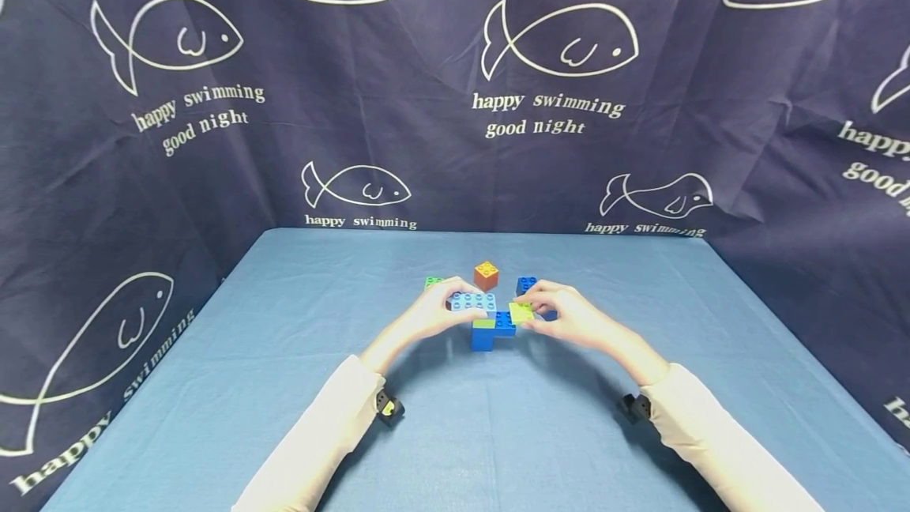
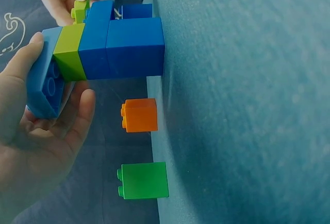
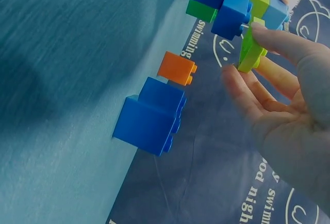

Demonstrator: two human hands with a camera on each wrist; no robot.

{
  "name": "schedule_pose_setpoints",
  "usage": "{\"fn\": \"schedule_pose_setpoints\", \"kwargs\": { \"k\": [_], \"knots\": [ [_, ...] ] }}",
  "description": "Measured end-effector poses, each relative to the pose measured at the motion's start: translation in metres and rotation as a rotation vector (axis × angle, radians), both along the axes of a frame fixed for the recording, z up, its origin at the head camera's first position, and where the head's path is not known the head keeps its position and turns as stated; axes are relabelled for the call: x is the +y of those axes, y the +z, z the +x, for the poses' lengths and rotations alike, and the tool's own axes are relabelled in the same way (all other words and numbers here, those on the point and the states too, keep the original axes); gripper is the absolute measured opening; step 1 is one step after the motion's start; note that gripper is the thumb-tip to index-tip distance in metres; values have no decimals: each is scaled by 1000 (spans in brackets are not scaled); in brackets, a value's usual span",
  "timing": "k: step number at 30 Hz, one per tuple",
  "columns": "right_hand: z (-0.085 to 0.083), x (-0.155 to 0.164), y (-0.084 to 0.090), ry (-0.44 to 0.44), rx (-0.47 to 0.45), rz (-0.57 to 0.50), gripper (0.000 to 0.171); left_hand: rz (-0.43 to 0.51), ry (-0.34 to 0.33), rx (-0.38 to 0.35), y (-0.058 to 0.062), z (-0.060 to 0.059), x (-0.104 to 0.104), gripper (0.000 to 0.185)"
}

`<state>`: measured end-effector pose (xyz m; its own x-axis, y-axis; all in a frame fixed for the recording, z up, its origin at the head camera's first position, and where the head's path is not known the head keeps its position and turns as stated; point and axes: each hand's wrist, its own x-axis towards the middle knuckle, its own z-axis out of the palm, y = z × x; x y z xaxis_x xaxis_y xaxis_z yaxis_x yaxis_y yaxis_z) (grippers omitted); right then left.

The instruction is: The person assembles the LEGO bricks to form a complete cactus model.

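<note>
My left hand [image 1: 430, 313] grips a light blue brick [image 1: 472, 302] with studs on top. That brick sits on a lime green brick [image 2: 69, 51], which stands on stacked dark blue bricks [image 1: 482, 340]. The upper dark blue brick [image 1: 505, 323] juts out to the right. My right hand [image 1: 569, 316] pinches a thin lime green brick [image 3: 252, 49] between thumb and fingers, held tilted beside the jutting studs. Whether it touches them I cannot tell. In the left wrist view, the light blue brick's far end is partly hidden by fingers.
An orange brick [image 1: 486, 275] stands behind the stack. A green brick [image 2: 144, 181] is behind my left hand, mostly hidden in the head view. Dark blue bricks [image 3: 149, 116] stand behind my right hand. Blue cloth [image 1: 455, 433] covers the table; a fish-print curtain [image 1: 455, 141] hangs behind.
</note>
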<state>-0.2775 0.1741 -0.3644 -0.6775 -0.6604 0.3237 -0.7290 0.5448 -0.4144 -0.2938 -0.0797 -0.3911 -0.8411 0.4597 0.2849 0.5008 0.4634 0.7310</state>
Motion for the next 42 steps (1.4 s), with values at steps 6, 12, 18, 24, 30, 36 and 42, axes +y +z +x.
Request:
{"fn": "schedule_pose_setpoints", "kwargs": {
  "k": [6,12,18,24,30,36,42],
  "knots": [
    [1,-5,0,-16,-37,1,35,0,12,-17,-1,-1,0,32],
    [1,-8,-1,-36,-87,-15,34,6,19,-15,-2,-1,1,32],
    [-1,-8,-2,-53,-77,12,33,1,5,0,-2,-2,1,32],
    [-2,-8,-4,-40,-74,21,32,1,-8,-7,-2,-1,0,35],
    [-2,-7,-3,-31,-74,23,32,12,-1,-27,-1,0,1,33],
    [-2,-7,-1,-29,-62,32,32,6,22,-30,6,6,3,32],
    [-2,-6,-3,-12,-33,19,32,2,12,-32,20,20,3,30]
  ]
}}
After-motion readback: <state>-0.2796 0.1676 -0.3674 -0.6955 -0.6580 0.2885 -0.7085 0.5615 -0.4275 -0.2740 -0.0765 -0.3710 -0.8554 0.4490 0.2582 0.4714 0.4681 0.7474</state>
